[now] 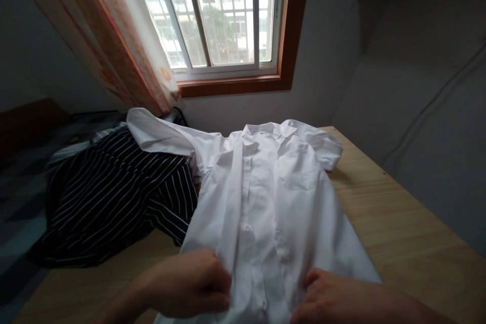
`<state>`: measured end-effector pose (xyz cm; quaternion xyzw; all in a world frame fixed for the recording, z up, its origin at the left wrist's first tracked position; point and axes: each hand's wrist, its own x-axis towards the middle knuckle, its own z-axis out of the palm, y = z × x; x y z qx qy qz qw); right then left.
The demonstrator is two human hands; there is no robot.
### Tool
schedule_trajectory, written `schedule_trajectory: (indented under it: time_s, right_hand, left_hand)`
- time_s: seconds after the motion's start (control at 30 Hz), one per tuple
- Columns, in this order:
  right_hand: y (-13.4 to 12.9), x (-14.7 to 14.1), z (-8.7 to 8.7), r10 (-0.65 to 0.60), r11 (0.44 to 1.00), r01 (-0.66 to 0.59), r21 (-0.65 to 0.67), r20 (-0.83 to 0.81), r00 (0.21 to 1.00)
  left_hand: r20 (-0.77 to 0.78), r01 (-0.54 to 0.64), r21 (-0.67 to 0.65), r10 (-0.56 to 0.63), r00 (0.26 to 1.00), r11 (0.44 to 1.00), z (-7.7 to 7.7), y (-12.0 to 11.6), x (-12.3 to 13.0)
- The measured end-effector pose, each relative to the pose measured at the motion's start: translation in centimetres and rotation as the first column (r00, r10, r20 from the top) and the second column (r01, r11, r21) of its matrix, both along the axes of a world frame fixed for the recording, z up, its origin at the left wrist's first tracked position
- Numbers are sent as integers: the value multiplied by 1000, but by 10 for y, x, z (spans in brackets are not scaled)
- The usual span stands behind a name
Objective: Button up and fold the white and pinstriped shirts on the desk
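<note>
A white button-up shirt (pixel 261 197) lies face up with its collar at the far end and its front unbuttoned. Its chest pocket shows on the right, and one sleeve stretches out to the left. My left hand (pixel 192 283) is closed in a fist on the shirt's left front, near the hem. On the right front, my right hand (pixel 330 296) also has its fingers curled into the cloth. The lower edge of the shirt runs out of view between and below the hands.
Beneath the shirt is a light wooden tabletop (pixel 402 223). A black garment with white stripes (pixel 114 192) lies heaped at the left, partly under the white sleeve. Behind are a window (pixel 228 15) and an orange patterned curtain (pixel 110 35); a wall (pixel 425 76) borders the right.
</note>
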<state>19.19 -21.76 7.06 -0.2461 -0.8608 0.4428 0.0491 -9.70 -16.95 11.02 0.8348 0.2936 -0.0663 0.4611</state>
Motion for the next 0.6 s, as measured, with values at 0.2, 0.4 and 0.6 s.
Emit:
schedule_trajectory:
  time_s: [0.2, 0.4, 0.6]
  right_hand:
    - [43, 37, 9, -326, 925, 271, -268, -189, 926]
    - [78, 48, -68, -728, 450, 698, 557, -223, 648]
    - [72, 34, -97, -695, 481, 518, 707, -54, 717]
  left_hand:
    - [146, -222, 319, 184, 972, 921, 13, 1, 23]
    - [173, 126, 544, -258, 950, 830, -22, -9, 67]
    - [116, 125, 709, -288, 951, 694, -84, -17, 89]
